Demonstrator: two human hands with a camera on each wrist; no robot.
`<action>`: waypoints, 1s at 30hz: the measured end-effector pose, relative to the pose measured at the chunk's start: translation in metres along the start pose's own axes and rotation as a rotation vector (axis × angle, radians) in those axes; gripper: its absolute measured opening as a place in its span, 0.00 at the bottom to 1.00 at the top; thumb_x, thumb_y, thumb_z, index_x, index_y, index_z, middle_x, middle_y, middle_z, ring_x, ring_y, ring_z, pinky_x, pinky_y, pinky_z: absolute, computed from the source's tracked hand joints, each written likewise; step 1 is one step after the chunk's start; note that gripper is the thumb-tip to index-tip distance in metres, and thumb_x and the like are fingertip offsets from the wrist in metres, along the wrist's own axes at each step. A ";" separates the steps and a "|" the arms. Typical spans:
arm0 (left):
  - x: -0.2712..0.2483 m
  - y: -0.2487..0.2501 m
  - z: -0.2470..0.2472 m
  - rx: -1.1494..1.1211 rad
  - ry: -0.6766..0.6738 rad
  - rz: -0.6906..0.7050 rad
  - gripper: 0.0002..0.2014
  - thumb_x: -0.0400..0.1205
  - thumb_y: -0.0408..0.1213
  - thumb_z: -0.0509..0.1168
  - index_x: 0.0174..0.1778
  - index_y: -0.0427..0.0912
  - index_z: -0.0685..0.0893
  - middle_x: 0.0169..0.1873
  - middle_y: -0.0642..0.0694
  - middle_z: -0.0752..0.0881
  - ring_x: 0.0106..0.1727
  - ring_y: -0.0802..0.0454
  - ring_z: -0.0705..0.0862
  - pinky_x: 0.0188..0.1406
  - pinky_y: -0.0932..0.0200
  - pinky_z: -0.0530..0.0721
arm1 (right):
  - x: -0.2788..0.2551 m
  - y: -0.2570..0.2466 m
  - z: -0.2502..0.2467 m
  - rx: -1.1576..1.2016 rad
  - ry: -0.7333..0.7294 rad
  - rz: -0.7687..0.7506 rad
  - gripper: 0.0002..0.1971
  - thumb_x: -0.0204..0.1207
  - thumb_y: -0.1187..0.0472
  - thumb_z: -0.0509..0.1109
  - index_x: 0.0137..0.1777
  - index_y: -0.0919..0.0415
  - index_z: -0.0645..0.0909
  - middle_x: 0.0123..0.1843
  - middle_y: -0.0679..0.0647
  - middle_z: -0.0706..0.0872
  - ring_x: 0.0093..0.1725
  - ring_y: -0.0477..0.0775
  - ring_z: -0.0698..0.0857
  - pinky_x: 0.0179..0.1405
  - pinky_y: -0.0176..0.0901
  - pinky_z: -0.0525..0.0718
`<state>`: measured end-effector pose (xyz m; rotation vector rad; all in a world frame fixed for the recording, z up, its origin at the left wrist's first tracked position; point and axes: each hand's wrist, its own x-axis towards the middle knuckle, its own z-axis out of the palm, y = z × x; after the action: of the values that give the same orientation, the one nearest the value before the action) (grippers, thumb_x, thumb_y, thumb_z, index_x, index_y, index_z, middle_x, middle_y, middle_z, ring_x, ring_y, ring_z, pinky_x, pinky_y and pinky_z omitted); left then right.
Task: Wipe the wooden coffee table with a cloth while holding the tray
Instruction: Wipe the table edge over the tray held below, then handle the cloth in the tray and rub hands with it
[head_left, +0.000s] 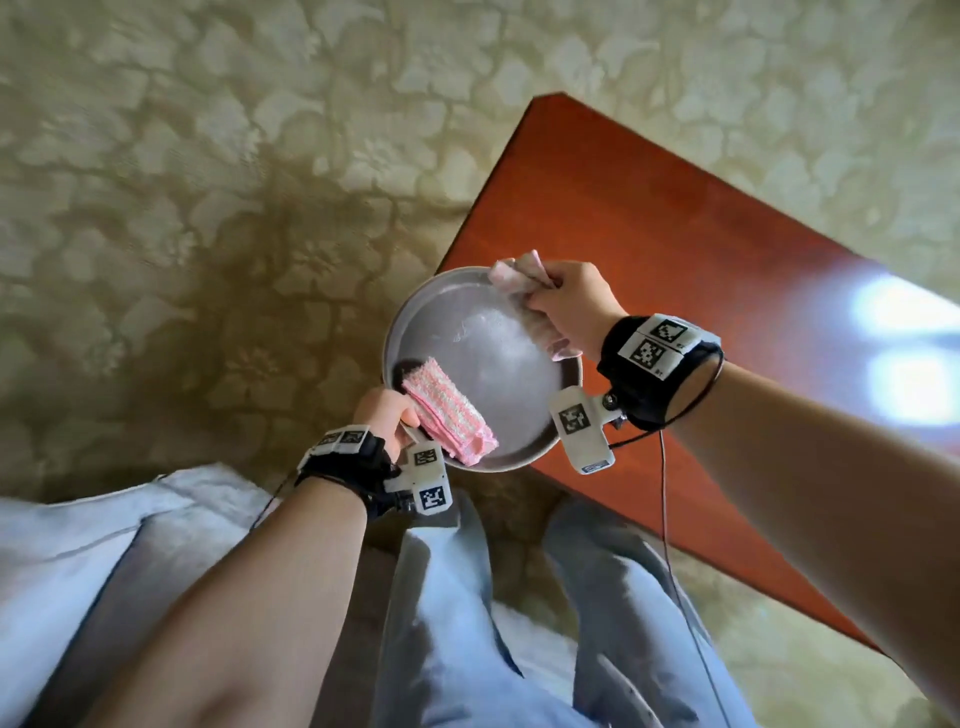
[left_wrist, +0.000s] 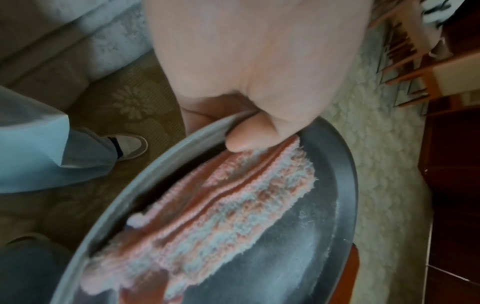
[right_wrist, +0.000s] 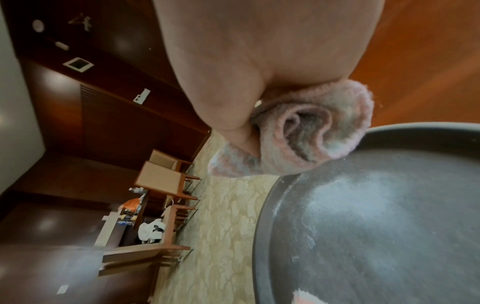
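A round grey metal tray (head_left: 483, 332) (left_wrist: 335, 205) (right_wrist: 376, 226) hangs in the air over the near corner of the red-brown wooden coffee table (head_left: 649, 234) (right_wrist: 415, 61). My left hand (head_left: 384, 415) (left_wrist: 249, 131) grips the tray's near rim, thumb pressing a folded pink-and-white cloth (head_left: 449, 415) (left_wrist: 221, 205) that lies inside it. My right hand (head_left: 566, 306) (right_wrist: 233, 82) holds a second bunched pink cloth (head_left: 524, 291) (right_wrist: 306, 131) at the tray's far rim.
Patterned beige carpet (head_left: 208, 208) surrounds the table. A pale blue sofa cushion (head_left: 78, 545) lies at the lower left, my trouser legs (head_left: 467, 597) below the tray. Dark wood cabinets (right_wrist: 103, 102) and chairs (right_wrist: 166, 176) stand across the room.
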<state>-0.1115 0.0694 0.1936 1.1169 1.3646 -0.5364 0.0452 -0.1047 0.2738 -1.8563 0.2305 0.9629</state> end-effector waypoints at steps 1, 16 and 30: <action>0.018 -0.001 -0.002 0.001 0.002 -0.009 0.17 0.64 0.24 0.59 0.12 0.42 0.64 0.22 0.43 0.69 0.29 0.42 0.70 0.36 0.53 0.73 | 0.012 0.010 0.009 0.026 0.008 0.019 0.11 0.80 0.73 0.59 0.43 0.62 0.81 0.25 0.57 0.73 0.20 0.49 0.69 0.21 0.39 0.66; 0.158 0.000 0.000 0.075 0.078 0.042 0.12 0.71 0.15 0.53 0.32 0.37 0.72 0.30 0.39 0.76 0.34 0.43 0.78 0.37 0.55 0.81 | 0.117 0.136 0.064 0.188 0.133 0.120 0.12 0.78 0.73 0.63 0.46 0.57 0.84 0.26 0.57 0.78 0.20 0.50 0.74 0.20 0.40 0.71; 0.186 0.010 0.017 0.387 0.178 0.151 0.30 0.72 0.28 0.61 0.74 0.36 0.73 0.66 0.35 0.82 0.65 0.35 0.82 0.68 0.39 0.82 | 0.119 0.160 0.067 0.301 0.045 0.162 0.13 0.81 0.73 0.61 0.40 0.56 0.79 0.28 0.54 0.75 0.19 0.49 0.70 0.16 0.36 0.69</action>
<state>-0.0575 0.1129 0.0193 1.6013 1.3469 -0.6181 0.0031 -0.0976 0.0676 -1.6010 0.5311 0.9395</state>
